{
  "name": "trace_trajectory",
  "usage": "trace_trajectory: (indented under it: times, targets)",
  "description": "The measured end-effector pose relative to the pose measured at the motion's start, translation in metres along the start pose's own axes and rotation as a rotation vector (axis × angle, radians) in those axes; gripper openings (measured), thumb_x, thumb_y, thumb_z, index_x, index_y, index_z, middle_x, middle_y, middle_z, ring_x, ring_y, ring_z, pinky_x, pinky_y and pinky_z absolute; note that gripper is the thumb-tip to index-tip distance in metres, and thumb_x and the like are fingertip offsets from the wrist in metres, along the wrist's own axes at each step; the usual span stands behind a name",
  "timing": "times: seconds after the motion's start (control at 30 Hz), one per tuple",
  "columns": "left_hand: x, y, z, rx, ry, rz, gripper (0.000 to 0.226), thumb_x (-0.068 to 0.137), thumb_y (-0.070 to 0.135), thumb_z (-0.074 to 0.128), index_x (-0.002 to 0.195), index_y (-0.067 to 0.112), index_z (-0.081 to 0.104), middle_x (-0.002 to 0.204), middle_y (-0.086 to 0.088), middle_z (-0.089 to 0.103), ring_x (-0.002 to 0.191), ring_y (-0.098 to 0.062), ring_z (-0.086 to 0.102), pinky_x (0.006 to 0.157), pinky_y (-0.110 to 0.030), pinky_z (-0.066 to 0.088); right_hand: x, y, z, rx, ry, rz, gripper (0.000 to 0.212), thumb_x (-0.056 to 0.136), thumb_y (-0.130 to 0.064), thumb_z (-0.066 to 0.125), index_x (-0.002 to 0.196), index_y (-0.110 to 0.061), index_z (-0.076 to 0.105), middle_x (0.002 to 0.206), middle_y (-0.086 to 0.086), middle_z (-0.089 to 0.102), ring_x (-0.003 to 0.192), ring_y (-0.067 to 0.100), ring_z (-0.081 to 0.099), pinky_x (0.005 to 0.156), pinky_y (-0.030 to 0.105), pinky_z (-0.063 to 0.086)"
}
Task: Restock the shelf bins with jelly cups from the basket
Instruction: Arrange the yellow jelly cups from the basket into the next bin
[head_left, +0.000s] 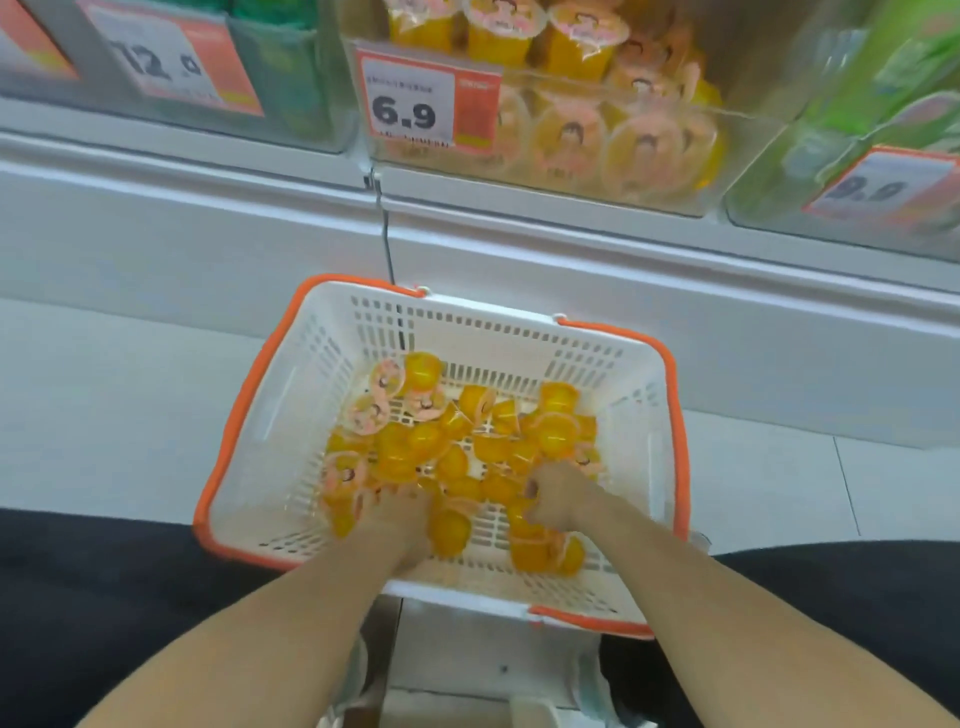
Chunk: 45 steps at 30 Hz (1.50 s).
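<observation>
Jelly cups fill the basket; left hand and right hand curl around some.

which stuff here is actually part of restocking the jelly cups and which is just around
Part of the job:
- jelly cups loose in the basket
- white basket with orange rim
- clear shelf bin already holding matching cups
- left hand and right hand, both down among the cups

Just around:
- 6.9 price tag
- green packs in the bin to the right
- 12 price tag
</observation>
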<state>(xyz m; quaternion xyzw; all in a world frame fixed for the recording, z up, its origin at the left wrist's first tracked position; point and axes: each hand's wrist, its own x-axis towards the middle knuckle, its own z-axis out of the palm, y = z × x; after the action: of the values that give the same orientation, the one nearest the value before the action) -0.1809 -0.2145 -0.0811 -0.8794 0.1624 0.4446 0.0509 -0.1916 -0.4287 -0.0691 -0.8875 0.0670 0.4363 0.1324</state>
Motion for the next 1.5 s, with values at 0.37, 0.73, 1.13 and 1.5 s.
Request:
trace_trajectory:
  times: [0.37, 0.73, 1.13, 1.5]
  targets:
    - [0.013, -0.019, -0.031, -0.754, -0.227, 0.075, 0.054, 0.095, 0.03, 0.066, 0.144, 0.02, 0.045, 0.151, -0.005, 0.043, 0.132, -0.025, 0.047, 0.096, -0.035, 0.049, 0.013, 0.011, 0.036, 0.134, 0.205, 0.206, 0.04, 0.078, -0.048, 0.076, 0.073, -0.022, 0.045, 0.071, -0.001, 0.054, 0.073, 0.019, 0.06, 0.057, 0.031, 0.045]
    - [-0.028, -0.019, -0.094, -1.477, -0.292, 0.08, 0.03, 0.097, 0.037, 0.053, 0.084, 0.016, 0.067, 0.086, -0.003, 0.072, 0.08, -0.021, 0.067, 0.075, -0.035, 0.056, 0.024, -0.016, 0.051, -0.313, 0.267, 0.129, 0.064, 0.089, -0.044, 0.064, 0.138, -0.007, 0.045, 0.133, 0.013, 0.046, 0.12, 0.028, 0.048, 0.092, 0.038, 0.049]
    - [-0.102, -0.053, -0.228, -0.66, -0.099, 0.173, 0.044, 0.076, 0.031, 0.075, 0.12, 0.029, 0.068, 0.127, 0.006, 0.065, 0.119, -0.024, 0.059, 0.103, -0.043, 0.05, -0.037, -0.049, -0.12, -0.021, 0.449, -0.166, 0.046, 0.068, -0.051, 0.079, 0.09, -0.019, 0.054, 0.086, -0.002, 0.053, 0.08, 0.017, 0.053, 0.063, 0.027, 0.042]
    - [-0.152, -0.009, -0.274, -1.306, -0.016, 0.746, 0.052, 0.098, 0.066, 0.033, 0.13, 0.038, 0.061, 0.118, -0.015, 0.07, 0.073, -0.017, 0.064, 0.072, -0.032, 0.051, -0.185, -0.057, -0.214, -0.097, 1.421, -0.877, 0.046, 0.073, -0.012, 0.075, 0.118, -0.016, 0.063, 0.106, 0.001, 0.043, 0.09, 0.025, 0.052, 0.07, 0.037, 0.05]
